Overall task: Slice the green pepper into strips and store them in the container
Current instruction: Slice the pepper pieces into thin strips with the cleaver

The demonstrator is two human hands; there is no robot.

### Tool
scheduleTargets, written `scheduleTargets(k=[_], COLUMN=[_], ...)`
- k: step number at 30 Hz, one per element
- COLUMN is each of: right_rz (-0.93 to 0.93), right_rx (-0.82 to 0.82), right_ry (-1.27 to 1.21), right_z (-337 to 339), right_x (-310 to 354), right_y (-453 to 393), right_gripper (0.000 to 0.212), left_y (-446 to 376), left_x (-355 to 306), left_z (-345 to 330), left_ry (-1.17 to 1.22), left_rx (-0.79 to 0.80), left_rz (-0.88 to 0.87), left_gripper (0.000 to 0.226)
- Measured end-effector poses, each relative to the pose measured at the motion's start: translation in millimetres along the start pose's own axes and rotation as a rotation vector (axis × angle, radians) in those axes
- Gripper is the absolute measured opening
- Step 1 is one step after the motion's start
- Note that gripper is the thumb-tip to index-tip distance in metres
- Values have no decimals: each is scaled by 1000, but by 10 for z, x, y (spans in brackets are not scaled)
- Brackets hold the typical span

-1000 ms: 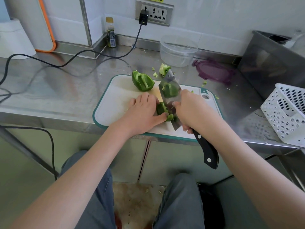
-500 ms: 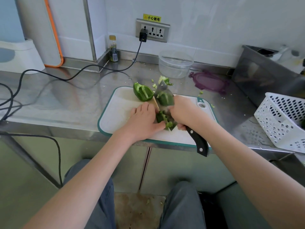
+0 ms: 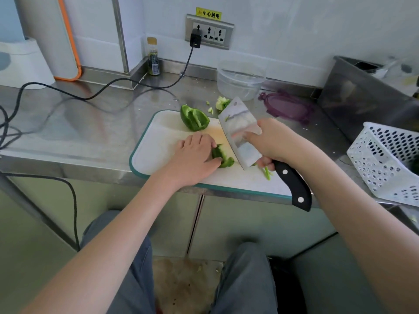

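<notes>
L hand curled over pepper piece mid-frame on cutting board, R hand gripping cleaver handle, 2nd pepper half board's upper edge, clear container upper ctr

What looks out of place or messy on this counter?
Pepper scraps and small bits lie on the steel counter beyond the cutting board, not on it. The board's near edge overhangs the counter front. The purple lid lies beside the empty container.
</notes>
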State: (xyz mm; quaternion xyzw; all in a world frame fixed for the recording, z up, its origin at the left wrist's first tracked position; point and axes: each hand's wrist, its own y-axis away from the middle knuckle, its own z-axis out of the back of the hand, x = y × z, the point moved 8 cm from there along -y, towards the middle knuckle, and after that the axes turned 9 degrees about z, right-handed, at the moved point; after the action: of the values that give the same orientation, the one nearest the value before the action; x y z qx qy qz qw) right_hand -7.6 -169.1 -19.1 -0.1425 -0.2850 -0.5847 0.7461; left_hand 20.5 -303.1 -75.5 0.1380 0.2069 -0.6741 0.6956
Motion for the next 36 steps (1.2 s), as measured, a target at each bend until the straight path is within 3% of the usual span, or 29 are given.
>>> scheduleTargets(k=[11, 17, 20, 22, 25, 30, 36], right_rz=[15, 66, -5, 51, 107, -48, -47], right_rx=[30, 25, 100, 37, -10, 157, 26], right_ry=[73, 155, 128, 164, 219, 246, 158], right_z=[-48, -63, -168, -134, -109, -292, -250], right_x=[118, 159, 169, 237, 263, 144, 89], right_y=[95, 97, 102, 90, 74, 76, 80], right_gripper=[4, 27, 21, 9, 15, 26, 5], left_y=[-20, -24, -24, -24, -24, -26, -21], left_x=[13, 4, 10, 10, 5, 4, 0], left_z=[-16, -13, -18, -21, -20, -19, -13], left_ry=[-1, -9, -22, -26, -33, -40, -36], left_rx=[-1, -11, -20, -25, -33, -20, -24], left_rz=[7, 8, 6, 4, -4, -13, -17], left_gripper=[39, 39, 44, 45, 43, 45, 45])
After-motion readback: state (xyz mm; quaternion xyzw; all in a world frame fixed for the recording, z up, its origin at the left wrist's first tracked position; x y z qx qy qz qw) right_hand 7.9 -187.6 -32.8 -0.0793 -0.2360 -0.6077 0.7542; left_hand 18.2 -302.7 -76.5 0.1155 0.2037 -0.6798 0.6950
